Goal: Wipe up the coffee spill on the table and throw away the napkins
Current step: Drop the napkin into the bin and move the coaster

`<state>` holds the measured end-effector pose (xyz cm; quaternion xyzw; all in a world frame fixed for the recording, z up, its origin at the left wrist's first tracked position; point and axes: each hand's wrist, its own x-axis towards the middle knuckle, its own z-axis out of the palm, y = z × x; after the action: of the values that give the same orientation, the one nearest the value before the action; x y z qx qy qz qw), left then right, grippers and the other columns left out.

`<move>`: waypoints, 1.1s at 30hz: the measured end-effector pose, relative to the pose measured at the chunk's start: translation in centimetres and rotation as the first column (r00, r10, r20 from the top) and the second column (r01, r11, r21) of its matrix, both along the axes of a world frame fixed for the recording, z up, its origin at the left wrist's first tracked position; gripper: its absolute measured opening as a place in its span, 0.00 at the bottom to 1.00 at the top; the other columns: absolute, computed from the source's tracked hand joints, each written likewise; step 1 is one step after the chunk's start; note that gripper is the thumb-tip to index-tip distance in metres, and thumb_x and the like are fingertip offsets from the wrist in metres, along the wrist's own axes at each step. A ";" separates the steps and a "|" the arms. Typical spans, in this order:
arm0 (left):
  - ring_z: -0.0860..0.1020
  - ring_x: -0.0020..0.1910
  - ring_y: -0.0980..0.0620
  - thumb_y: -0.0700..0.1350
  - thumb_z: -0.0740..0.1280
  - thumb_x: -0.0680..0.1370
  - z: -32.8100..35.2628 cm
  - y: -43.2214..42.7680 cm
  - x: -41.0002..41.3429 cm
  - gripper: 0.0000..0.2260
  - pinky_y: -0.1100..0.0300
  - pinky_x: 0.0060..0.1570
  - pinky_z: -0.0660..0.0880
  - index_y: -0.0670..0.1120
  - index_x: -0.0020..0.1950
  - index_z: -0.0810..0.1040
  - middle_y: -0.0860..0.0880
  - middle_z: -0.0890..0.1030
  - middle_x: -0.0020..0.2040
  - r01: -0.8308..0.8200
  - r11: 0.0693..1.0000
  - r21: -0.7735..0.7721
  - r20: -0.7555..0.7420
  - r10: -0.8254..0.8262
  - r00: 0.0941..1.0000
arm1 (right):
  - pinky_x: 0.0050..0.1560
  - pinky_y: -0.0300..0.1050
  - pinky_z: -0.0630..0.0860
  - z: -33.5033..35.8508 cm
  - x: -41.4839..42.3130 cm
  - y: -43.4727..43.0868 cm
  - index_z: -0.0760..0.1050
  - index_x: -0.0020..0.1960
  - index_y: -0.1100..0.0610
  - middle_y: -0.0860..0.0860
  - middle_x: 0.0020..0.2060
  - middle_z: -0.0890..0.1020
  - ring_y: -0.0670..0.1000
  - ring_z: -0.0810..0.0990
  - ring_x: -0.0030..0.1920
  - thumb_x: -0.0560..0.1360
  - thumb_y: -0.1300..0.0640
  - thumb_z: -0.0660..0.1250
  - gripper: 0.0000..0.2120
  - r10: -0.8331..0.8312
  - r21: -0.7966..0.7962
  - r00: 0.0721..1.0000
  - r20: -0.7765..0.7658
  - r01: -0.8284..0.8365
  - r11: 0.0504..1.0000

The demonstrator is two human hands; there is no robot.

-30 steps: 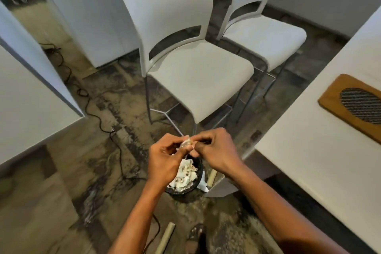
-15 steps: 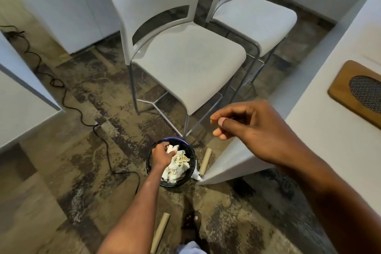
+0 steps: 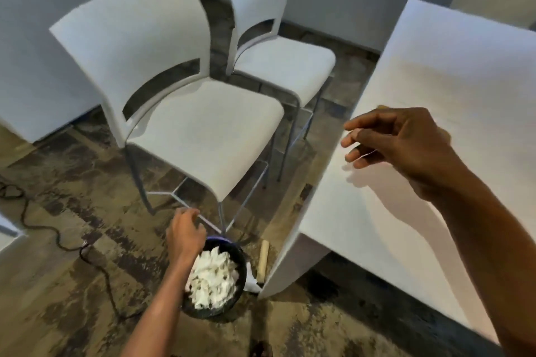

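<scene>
A black round trash bin [image 3: 243,264] stands on the floor beside the table's corner, filled with crumpled white napkins [image 3: 213,277]. My left hand [image 3: 185,233] hovers just above the bin's far left rim, fingers loosely curled and holding nothing. My right hand [image 3: 397,143] is raised over the near edge of the white table [image 3: 452,72], fingers relaxed and slightly curled, empty. No spill shows on the visible part of the table.
Two white chairs [image 3: 203,127] [image 3: 278,58] stand close behind the bin. A black cable [image 3: 58,238] runs over the patterned floor at the left. A wooden stick [image 3: 263,258] lies by the table leg. White cabinets line the left side.
My left hand has come up out of the bin without the napkin. My right hand moved right and up over the table. The view swung up toward the table.
</scene>
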<state>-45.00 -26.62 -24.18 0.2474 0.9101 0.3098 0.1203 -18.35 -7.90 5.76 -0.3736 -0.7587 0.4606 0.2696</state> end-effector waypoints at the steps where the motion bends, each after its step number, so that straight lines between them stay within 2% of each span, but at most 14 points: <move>1: 0.77 0.52 0.50 0.35 0.69 0.72 1.6 0.8 0.4 0.14 0.55 0.51 0.77 0.47 0.56 0.78 0.48 0.76 0.59 0.014 0.998 0.053 -0.046 -0.011 0.999 | 0.38 0.51 0.84 0.0 1.0 1.2 0.84 0.45 0.57 0.55 0.36 0.86 0.57 0.86 0.35 0.74 0.65 0.69 0.06 -0.060 0.008 0.998 -0.014 0.060 0.998; 3: 0.74 0.43 0.59 0.35 0.70 0.72 5.1 2.4 1.1 0.15 0.68 0.38 0.73 0.49 0.55 0.78 0.48 0.76 0.59 0.017 0.988 0.154 -0.094 -0.002 0.996 | 0.42 0.54 0.84 -0.4 3.1 4.2 0.84 0.43 0.56 0.55 0.36 0.86 0.58 0.86 0.37 0.73 0.64 0.70 0.05 -0.201 0.042 0.979 -0.034 0.203 0.978; 4: 0.72 0.41 0.60 0.35 0.69 0.72 7.0 3.2 1.5 0.15 0.71 0.35 0.68 0.49 0.56 0.78 0.48 0.76 0.60 0.029 0.978 0.206 -0.115 -0.005 0.993 | 0.44 0.54 0.83 -0.6 4.2 5.9 0.84 0.42 0.55 0.56 0.36 0.86 0.58 0.86 0.38 0.73 0.64 0.70 0.07 -0.268 0.081 0.962 -0.041 0.271 0.959; 6: 0.76 0.44 0.57 0.35 0.68 0.73 10.9 4.8 2.7 0.15 0.66 0.40 0.74 0.49 0.57 0.78 0.46 0.75 0.62 0.091 0.951 0.297 -0.177 -0.039 0.983 | 0.47 0.52 0.82 -1.1 6.3 9.3 0.83 0.42 0.54 0.56 0.39 0.86 0.57 0.86 0.41 0.72 0.66 0.68 0.09 -0.379 0.175 0.924 -0.050 0.382 0.908; 7: 0.78 0.49 0.53 0.35 0.68 0.74 12.9 5.5 3.5 0.15 0.60 0.47 0.77 0.49 0.57 0.78 0.46 0.75 0.62 0.120 0.934 0.337 -0.199 -0.054 0.978 | 0.49 0.50 0.81 -1.3 7.4 10.9 0.83 0.44 0.55 0.57 0.41 0.86 0.56 0.85 0.43 0.72 0.67 0.67 0.09 -0.423 0.226 0.906 -0.034 0.419 0.879; 8: 0.78 0.54 0.49 0.35 0.67 0.74 14.8 6.2 4.4 0.14 0.57 0.52 0.76 0.49 0.57 0.78 0.46 0.76 0.62 0.147 0.914 0.379 -0.221 -0.064 0.973 | 0.52 0.49 0.80 -1.7 8.5 12.4 0.84 0.46 0.57 0.58 0.44 0.86 0.56 0.85 0.46 0.71 0.67 0.67 0.10 -0.458 0.286 0.889 0.006 0.437 0.853; 11: 0.74 0.58 0.55 0.36 0.68 0.74 19.6 8.2 7.8 0.14 0.67 0.54 0.68 0.51 0.56 0.78 0.50 0.77 0.61 0.244 0.846 0.475 -0.289 -0.111 0.951 | 0.62 0.48 0.73 -3.1 11.1 16.5 0.81 0.56 0.63 0.61 0.57 0.82 0.59 0.80 0.59 0.72 0.66 0.68 0.13 -0.468 0.437 0.856 0.217 0.344 0.831; 14: 0.71 0.56 0.63 0.36 0.68 0.74 22.8 10.4 12.0 0.15 0.75 0.54 0.66 0.51 0.58 0.78 0.56 0.77 0.59 0.384 0.775 0.502 -0.350 -0.224 0.909 | 0.67 0.49 0.68 -4.7 12.1 18.8 0.75 0.65 0.63 0.60 0.67 0.75 0.59 0.74 0.67 0.76 0.59 0.68 0.19 -0.377 0.413 0.849 0.370 0.214 0.885; 18: 0.74 0.51 0.62 0.34 0.68 0.73 26.1 14.1 17.1 0.14 0.82 0.52 0.64 0.44 0.57 0.80 0.49 0.82 0.56 0.546 0.682 0.486 -0.437 -0.352 0.828 | 0.72 0.48 0.61 -7.0 12.1 20.2 0.64 0.74 0.60 0.56 0.75 0.66 0.56 0.65 0.74 0.81 0.51 0.60 0.24 -0.295 0.386 0.833 0.469 0.107 0.916; 20: 0.74 0.51 0.63 0.34 0.68 0.73 27.4 15.9 19.1 0.14 0.80 0.52 0.65 0.44 0.57 0.80 0.49 0.82 0.55 0.603 0.655 0.455 -0.451 -0.414 0.791 | 0.71 0.50 0.62 -7.6 12.1 20.9 0.63 0.74 0.58 0.56 0.74 0.67 0.58 0.66 0.73 0.81 0.50 0.58 0.24 -0.328 0.421 0.815 0.478 0.116 0.900; 23: 0.76 0.55 0.58 0.38 0.68 0.74 28.3 18.2 21.5 0.14 0.68 0.58 0.70 0.46 0.59 0.80 0.51 0.81 0.58 0.632 0.645 0.429 -0.391 -0.498 0.774 | 0.65 0.53 0.67 -7.8 11.9 21.8 0.68 0.71 0.58 0.56 0.69 0.72 0.60 0.69 0.68 0.80 0.49 0.60 0.22 -0.400 0.527 0.778 0.484 0.106 0.843; 27: 0.77 0.50 0.63 0.38 0.68 0.75 28.3 20.2 24.0 0.11 0.80 0.51 0.68 0.47 0.55 0.81 0.53 0.82 0.54 0.642 0.622 0.448 -0.326 -0.555 0.765 | 0.55 0.53 0.72 -7.4 11.9 22.3 0.76 0.59 0.56 0.53 0.59 0.77 0.58 0.73 0.59 0.79 0.52 0.61 0.13 -0.422 0.623 0.747 0.514 0.013 0.782; 30: 0.78 0.51 0.62 0.38 0.68 0.75 27.7 20.8 25.1 0.09 0.78 0.49 0.70 0.47 0.53 0.82 0.53 0.83 0.52 0.654 0.573 0.494 -0.301 -0.593 0.747 | 0.50 0.53 0.74 -7.0 11.6 22.3 0.76 0.53 0.57 0.54 0.54 0.78 0.59 0.76 0.56 0.75 0.58 0.64 0.08 -0.453 0.680 0.716 0.531 -0.042 0.732; 33: 0.79 0.53 0.58 0.38 0.68 0.75 27.2 21.3 25.5 0.10 0.78 0.48 0.71 0.47 0.54 0.82 0.54 0.83 0.52 0.648 0.577 0.497 -0.269 -0.608 0.747 | 0.47 0.51 0.75 -6.8 11.4 22.5 0.78 0.51 0.59 0.55 0.51 0.80 0.59 0.78 0.54 0.72 0.62 0.65 0.08 -0.443 0.664 0.726 0.526 -0.025 0.747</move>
<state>-19.48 -5.34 3.06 0.5876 0.6330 0.4913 0.1125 -6.95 14.58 -1.00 -0.4866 -0.8607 -0.0178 0.1485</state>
